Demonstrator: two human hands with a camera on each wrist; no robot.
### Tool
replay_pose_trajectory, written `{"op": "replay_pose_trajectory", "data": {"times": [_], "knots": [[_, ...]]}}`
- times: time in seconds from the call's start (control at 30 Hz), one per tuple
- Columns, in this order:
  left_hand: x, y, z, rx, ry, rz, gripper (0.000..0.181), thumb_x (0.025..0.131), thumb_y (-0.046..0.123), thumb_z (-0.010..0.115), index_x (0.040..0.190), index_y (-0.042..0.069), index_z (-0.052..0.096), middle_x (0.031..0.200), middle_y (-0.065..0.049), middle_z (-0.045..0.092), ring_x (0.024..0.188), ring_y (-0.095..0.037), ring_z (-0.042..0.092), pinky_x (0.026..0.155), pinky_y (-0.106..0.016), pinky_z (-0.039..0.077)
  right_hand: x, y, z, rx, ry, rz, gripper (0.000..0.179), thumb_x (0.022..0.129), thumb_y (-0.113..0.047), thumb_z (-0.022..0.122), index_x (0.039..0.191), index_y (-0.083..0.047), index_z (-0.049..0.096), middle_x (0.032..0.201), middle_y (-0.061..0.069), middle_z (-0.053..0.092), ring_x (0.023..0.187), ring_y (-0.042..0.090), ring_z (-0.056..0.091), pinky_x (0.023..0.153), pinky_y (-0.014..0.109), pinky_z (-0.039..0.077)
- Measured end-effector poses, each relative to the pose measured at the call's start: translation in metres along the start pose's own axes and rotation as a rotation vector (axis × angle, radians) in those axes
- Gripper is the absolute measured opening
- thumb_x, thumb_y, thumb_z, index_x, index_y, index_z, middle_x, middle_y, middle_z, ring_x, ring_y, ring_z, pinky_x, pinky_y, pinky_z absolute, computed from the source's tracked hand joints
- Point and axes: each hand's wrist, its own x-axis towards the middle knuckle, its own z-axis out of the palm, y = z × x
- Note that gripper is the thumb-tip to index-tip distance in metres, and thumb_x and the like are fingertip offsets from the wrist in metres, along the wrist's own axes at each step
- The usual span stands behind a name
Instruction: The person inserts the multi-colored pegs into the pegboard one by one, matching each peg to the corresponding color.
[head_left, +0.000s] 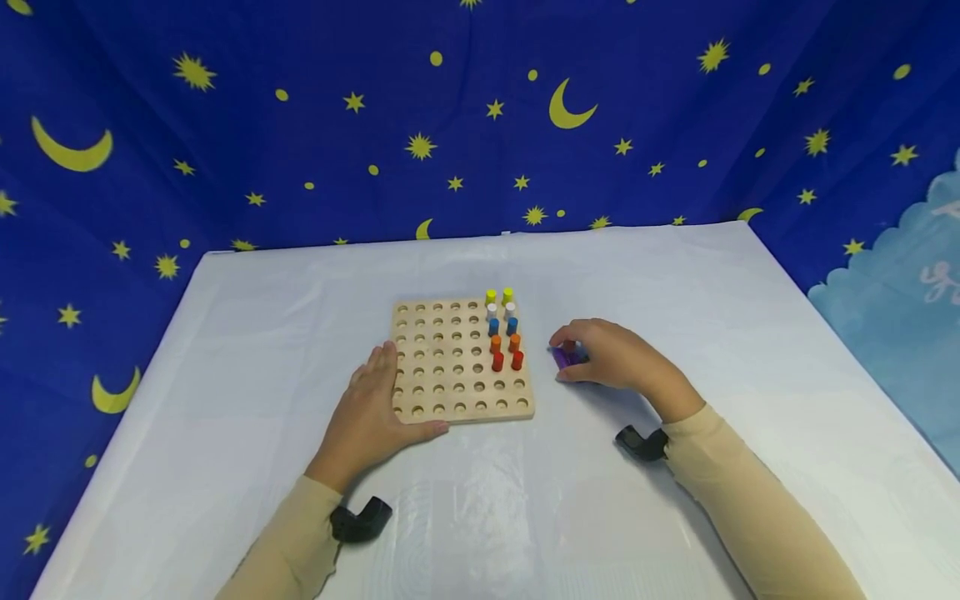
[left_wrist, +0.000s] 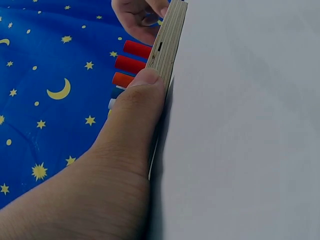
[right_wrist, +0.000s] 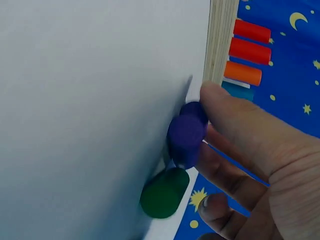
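A square wooden pegboard [head_left: 448, 360] lies on the table, its two right-hand columns partly filled with yellow, white, blue, orange and red pegs [head_left: 497, 362]. My left hand [head_left: 372, 414] rests at the board's near left corner, fingers along the left side and straight thumb against the front edge. Right of the board, my right hand [head_left: 611, 354] has thumb and fingers curled about two purple pegs [right_wrist: 186, 137] low over the table. A green peg [right_wrist: 164, 194] sits beside them; whether a finger touches it is hidden.
White cloth covers the table [head_left: 225, 358]. A dark blue curtain [head_left: 315, 125] with yellow moons and stars hangs behind and at the sides. Black wrist-worn pieces [head_left: 362, 520] show at both cuffs. The board's remaining holes are bare, including the two front rows.
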Motion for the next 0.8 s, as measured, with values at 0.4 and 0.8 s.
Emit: {"op": "replay_pose_trajectory", "data": {"times": [0.4,0.8], "knots": [[0.0008,-0.0012,0.0006,0.001,0.013,0.012,0.148,0.058,0.088,0.069,0.158,-0.001,0.005,0.166,-0.017,0.012,0.155,-0.033,0.011,0.127,-0.049,0.014,0.0077,-0.0027,0.0037,0.023,-0.055,-0.015,0.035,0.088,-0.017,0.075,0.122,-0.012,0.068,0.109,0.003,0.07,0.094,0.016,0.061,0.089,0.04,0.056],[0.0,-0.0018,0.0004,0.013,0.011,0.02,0.147,0.059,0.087,0.069,0.158,-0.001,0.005,0.166,-0.018,0.011,0.155,-0.033,0.011,0.127,-0.049,0.013,0.0055,-0.0024,0.0052,0.156,0.005,-0.096,0.025,0.09,-0.014,0.074,0.112,-0.018,0.063,0.096,-0.004,0.065,0.082,0.014,0.055,0.073,0.029,0.05]]}}
